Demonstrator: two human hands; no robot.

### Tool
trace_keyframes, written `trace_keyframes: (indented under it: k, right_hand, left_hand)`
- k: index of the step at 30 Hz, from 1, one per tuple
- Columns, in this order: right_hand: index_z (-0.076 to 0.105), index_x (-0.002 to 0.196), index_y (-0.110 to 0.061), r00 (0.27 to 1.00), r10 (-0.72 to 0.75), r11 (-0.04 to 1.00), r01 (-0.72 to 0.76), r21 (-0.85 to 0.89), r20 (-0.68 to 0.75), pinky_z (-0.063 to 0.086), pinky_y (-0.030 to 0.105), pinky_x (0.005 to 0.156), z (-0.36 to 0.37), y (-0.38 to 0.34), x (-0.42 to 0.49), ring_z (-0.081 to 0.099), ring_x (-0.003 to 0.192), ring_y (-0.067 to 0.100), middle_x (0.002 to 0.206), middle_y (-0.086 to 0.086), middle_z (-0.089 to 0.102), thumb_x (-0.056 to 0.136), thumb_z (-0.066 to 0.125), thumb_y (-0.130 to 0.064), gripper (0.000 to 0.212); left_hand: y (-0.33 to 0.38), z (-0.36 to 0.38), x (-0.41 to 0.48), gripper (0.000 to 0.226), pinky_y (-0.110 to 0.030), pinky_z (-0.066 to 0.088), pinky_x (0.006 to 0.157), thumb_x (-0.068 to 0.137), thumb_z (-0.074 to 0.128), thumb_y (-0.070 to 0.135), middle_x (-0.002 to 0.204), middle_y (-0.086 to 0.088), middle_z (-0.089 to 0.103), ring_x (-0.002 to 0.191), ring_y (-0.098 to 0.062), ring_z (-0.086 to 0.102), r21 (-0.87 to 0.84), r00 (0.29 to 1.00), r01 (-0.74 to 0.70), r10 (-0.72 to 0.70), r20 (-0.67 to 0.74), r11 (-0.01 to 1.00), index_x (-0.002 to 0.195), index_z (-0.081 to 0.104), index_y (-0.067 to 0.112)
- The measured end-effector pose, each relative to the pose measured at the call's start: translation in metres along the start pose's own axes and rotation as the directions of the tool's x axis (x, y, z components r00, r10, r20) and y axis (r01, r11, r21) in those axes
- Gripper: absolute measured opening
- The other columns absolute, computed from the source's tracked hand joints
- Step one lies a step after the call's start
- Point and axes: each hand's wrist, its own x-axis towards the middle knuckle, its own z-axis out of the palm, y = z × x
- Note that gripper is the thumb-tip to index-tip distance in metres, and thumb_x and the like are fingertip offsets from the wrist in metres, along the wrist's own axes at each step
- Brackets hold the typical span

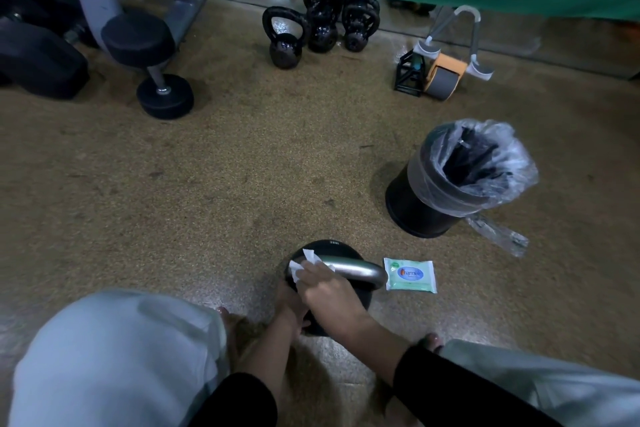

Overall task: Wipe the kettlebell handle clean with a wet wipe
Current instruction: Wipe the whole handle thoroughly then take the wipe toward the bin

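A black kettlebell with a silver handle stands on the floor in front of my knees. My right hand holds a white wet wipe wrapped over the left end of the handle. My left hand lies low against the kettlebell's left side, partly hidden under my right hand; how its fingers lie is unclear. A pale green wet wipe pack lies flat on the floor just right of the kettlebell.
A black bin lined with a clear plastic bag stands at the right. Several small black kettlebells sit at the back, a dumbbell and a machine frame at the left, an ab roller at the back right.
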Motion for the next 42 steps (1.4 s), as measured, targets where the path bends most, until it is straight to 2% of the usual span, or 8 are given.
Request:
trace_keyframes:
  k: [6, 10, 15, 19, 23, 28, 33, 42]
  right_hand:
    - [0.075, 0.071, -0.013, 1.0, -0.007, 1.0, 0.007, -0.009, 0.008, 0.055, 0.029, 0.087, -0.005, 0.014, 0.003, 0.07, 0.094, 0.017, 0.091, 0.0, 0.074, 0.059, 0.067, -0.01, 0.015]
    - [0.077, 0.078, -0.015, 0.98, -0.149, 0.985, 0.159, -0.071, 0.129, 0.047, 0.029, 0.099, 0.003, 0.016, -0.006, 0.064, 0.109, 0.015, 0.103, -0.003, 0.072, 0.07, 0.062, -0.019, 0.018]
    - [0.076, 0.085, -0.018, 0.992, -0.093, 0.993, 0.099, -0.066, 0.082, 0.054, 0.025, 0.089, -0.01, 0.034, -0.008, 0.067, 0.103, 0.013, 0.1, -0.004, 0.073, 0.075, 0.038, -0.014, 0.039]
    - [0.069, 0.068, -0.017, 0.995, -0.026, 0.999, 0.03, -0.035, 0.099, 0.054, 0.02, 0.063, -0.013, 0.021, 0.01, 0.067, 0.079, 0.014, 0.076, -0.004, 0.067, 0.061, 0.068, -0.011, 0.008]
    - [0.065, 0.062, -0.019, 0.991, 0.109, 0.994, -0.108, -0.013, 0.08, 0.047, 0.019, 0.052, -0.013, 0.014, 0.01, 0.065, 0.069, 0.011, 0.069, -0.005, 0.064, 0.051, 0.081, -0.012, 0.02]
    - [0.062, 0.102, -0.006, 0.943, 0.281, 0.96, -0.28, -0.029, 0.179, 0.049, 0.037, 0.08, -0.029, 0.015, 0.026, 0.06, 0.104, 0.029, 0.109, 0.011, 0.063, 0.086, 0.052, -0.003, 0.019]
    - [0.061, 0.108, -0.002, 0.931, 0.284, 0.958, -0.286, -0.027, 0.228, 0.048, 0.04, 0.087, -0.028, -0.001, 0.038, 0.059, 0.108, 0.033, 0.114, 0.016, 0.063, 0.088, 0.047, 0.001, 0.025]
    - [0.062, 0.11, 0.0, 0.853, 0.436, 0.887, -0.461, 0.024, 0.288, 0.048, 0.038, 0.089, -0.036, 0.02, 0.056, 0.059, 0.109, 0.034, 0.114, 0.018, 0.062, 0.09, 0.05, 0.003, 0.023]
  left_hand:
    - [0.005, 0.003, -0.004, 0.038, -0.045, 0.059, 0.071, 0.089, 0.06, 0.035, 0.111, -0.009, 0.065, 0.098, -0.031, 0.063, 0.267, 0.992, -0.024, 0.056, -0.113, 0.964, 0.124, 0.052, 0.02]
    - [0.005, 0.004, -0.008, 0.033, -0.054, 0.051, 0.091, 0.095, 0.049, 0.043, 0.116, -0.008, 0.064, 0.106, -0.033, 0.059, 0.07, 0.996, 0.037, -0.032, -0.082, 0.997, 0.119, 0.055, 0.021]
    - [0.01, 0.005, -0.015, 0.046, -0.043, 0.056, 0.071, 0.079, 0.075, 0.03, 0.114, -0.008, 0.063, 0.103, -0.031, 0.058, 0.262, 0.99, -0.038, 0.072, -0.119, 0.964, 0.119, 0.055, 0.02]
    - [0.01, 0.007, -0.017, 0.048, -0.044, 0.057, 0.073, 0.084, 0.069, 0.027, 0.121, -0.01, 0.06, 0.108, -0.033, 0.057, 0.277, 0.991, -0.011, 0.049, -0.127, 0.961, 0.127, 0.05, 0.016]
    - [0.012, 0.007, -0.02, 0.047, -0.039, 0.055, 0.064, 0.084, 0.068, 0.027, 0.118, -0.011, 0.062, 0.106, -0.032, 0.058, 0.271, 0.991, 0.002, 0.034, -0.127, 0.963, 0.126, 0.052, 0.013]
    - [0.013, 0.008, -0.022, 0.054, -0.042, 0.055, 0.068, 0.077, 0.077, 0.027, 0.119, -0.01, 0.061, 0.109, -0.034, 0.057, 0.273, 0.988, -0.014, 0.055, -0.143, 0.962, 0.124, 0.052, 0.017]
    - [0.01, 0.005, -0.02, 0.031, -0.05, 0.059, 0.077, 0.085, 0.061, 0.029, 0.106, -0.011, 0.067, 0.099, -0.032, 0.063, 0.267, 0.989, -0.043, 0.078, -0.124, 0.963, 0.113, 0.059, 0.016]
    - [0.014, 0.007, -0.024, 0.059, -0.041, 0.052, 0.069, 0.075, 0.081, 0.023, 0.12, -0.011, 0.062, 0.1, -0.032, 0.057, 0.248, 0.992, -0.005, 0.035, -0.119, 0.969, 0.125, 0.051, 0.017]
